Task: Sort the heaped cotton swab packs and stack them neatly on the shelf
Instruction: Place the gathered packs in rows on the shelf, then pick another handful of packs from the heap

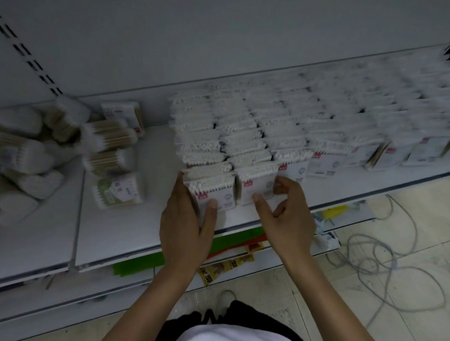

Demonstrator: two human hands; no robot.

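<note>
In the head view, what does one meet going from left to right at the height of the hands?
Heap of loose swab packs → green-labelled pack → left hand → right hand → grey cables on the floor.

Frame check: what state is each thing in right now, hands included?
left hand: grips left front pack
right hand: pinches next front pack
sorted rows: upright, lined up on shelf
heap: jumbled, unsorted
floor cable: loose, tangled
</note>
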